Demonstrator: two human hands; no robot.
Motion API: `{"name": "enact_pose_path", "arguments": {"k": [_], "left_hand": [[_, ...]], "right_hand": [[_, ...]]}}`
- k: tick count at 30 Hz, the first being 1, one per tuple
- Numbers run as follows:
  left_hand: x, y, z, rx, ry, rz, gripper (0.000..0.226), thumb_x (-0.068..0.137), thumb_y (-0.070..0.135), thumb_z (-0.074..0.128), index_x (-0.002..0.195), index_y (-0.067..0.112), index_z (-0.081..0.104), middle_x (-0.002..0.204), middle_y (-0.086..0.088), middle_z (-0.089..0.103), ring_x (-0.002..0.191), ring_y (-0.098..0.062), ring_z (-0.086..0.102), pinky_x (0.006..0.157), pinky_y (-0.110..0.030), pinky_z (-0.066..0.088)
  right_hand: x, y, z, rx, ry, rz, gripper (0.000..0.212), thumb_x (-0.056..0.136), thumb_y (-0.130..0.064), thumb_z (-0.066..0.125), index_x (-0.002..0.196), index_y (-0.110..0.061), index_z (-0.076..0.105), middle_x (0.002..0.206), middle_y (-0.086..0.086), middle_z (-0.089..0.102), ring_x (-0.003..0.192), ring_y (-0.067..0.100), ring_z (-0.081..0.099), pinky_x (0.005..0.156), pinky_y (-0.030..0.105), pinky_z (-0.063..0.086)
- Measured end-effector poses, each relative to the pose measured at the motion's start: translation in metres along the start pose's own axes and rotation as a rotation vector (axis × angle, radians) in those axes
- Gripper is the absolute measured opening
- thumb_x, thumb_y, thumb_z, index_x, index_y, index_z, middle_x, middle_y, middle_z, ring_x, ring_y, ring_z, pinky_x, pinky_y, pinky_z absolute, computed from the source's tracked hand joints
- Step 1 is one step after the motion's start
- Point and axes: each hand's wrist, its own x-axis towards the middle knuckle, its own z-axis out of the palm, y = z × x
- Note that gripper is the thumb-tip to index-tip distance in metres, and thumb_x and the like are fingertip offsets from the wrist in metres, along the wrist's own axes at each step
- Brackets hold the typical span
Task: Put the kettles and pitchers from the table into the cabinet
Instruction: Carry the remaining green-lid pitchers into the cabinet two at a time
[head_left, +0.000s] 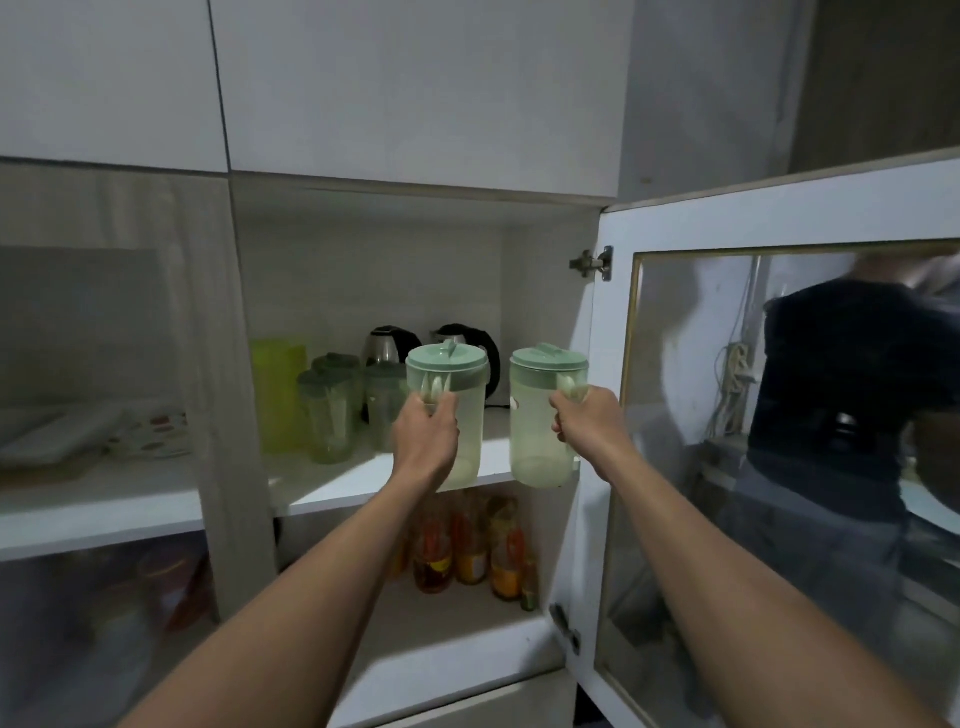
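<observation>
Left hand (426, 434) and right hand (587, 423), each curled round a handle, hold the left pitcher (467, 410) and right pitcher (532, 436) at the shelf (353, 483) edge. Risk: the right pitcher may clip the open door (618, 332), and either may knock the kettles (387, 348) behind.

An open cabinet (540, 291) fills the view, its door (779, 208) swung out at 3 o'clock. Before the middle shelf (337, 488), the left hand (427, 436) holds the left pitcher (467, 410) and the right hand (587, 421) holds the right pitcher (535, 415) at its 3 o'clock. Behind them, at 12 o'clock, a first kettle (387, 345) and a second kettle (475, 338) stand at the shelf's back. More pitchers (332, 405) cluster at the kettles' 8 o'clock. Bottles (467, 545) stand on the shelf below, at 6 o'clock.
</observation>
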Motion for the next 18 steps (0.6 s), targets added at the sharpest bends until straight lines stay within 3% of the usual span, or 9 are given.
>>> {"name": "enact_pose_path", "arguments": {"k": [4, 7, 14, 18], "left_hand": [[0.035, -0.023, 0.019, -0.016, -0.028, -0.017, 0.024, 0.097, 0.035, 0.047, 0.096, 0.013, 0.057, 0.086, -0.009, 0.062, 0.072, -0.020, 0.057, 0.070, -0.041, 0.051], [0.056, -0.039, 0.035, -0.011, -0.041, -0.029, 0.024, 0.100, 0.032, 0.046, 0.098, 0.011, 0.056, 0.083, -0.006, 0.060, 0.071, -0.018, 0.055, 0.066, -0.036, 0.047], [0.113, -0.080, 0.076, -0.013, -0.016, -0.053, 0.017, 0.101, 0.032, 0.045, 0.091, 0.020, 0.052, 0.081, -0.006, 0.059, 0.071, -0.018, 0.054, 0.064, -0.033, 0.044], [0.152, -0.102, 0.104, 0.003, 0.011, -0.095, 0.015, 0.101, 0.029, 0.046, 0.089, 0.022, 0.053, 0.079, -0.006, 0.058, 0.068, -0.018, 0.052, 0.062, -0.033, 0.042]], "right_hand": [[0.030, 0.016, 0.020, -0.021, -0.001, 0.017, 0.024, 0.093, -0.022, 0.061, 0.070, -0.013, 0.057, 0.064, 0.006, 0.063, 0.056, 0.015, 0.063, 0.057, 0.030, 0.044], [0.056, 0.031, 0.033, -0.021, 0.000, 0.031, 0.024, 0.093, -0.022, 0.061, 0.072, -0.012, 0.057, 0.066, 0.007, 0.063, 0.053, 0.013, 0.060, 0.054, 0.029, 0.041], [0.133, 0.067, 0.066, 0.011, -0.018, 0.038, 0.023, 0.093, -0.023, 0.061, 0.072, -0.013, 0.059, 0.064, 0.003, 0.063, 0.067, 0.024, 0.067, 0.064, 0.036, 0.049], [0.180, 0.089, 0.087, 0.018, -0.044, 0.040, 0.024, 0.092, -0.026, 0.061, 0.076, -0.008, 0.064, 0.071, 0.010, 0.068, 0.071, 0.030, 0.068, 0.064, 0.036, 0.051]]}}
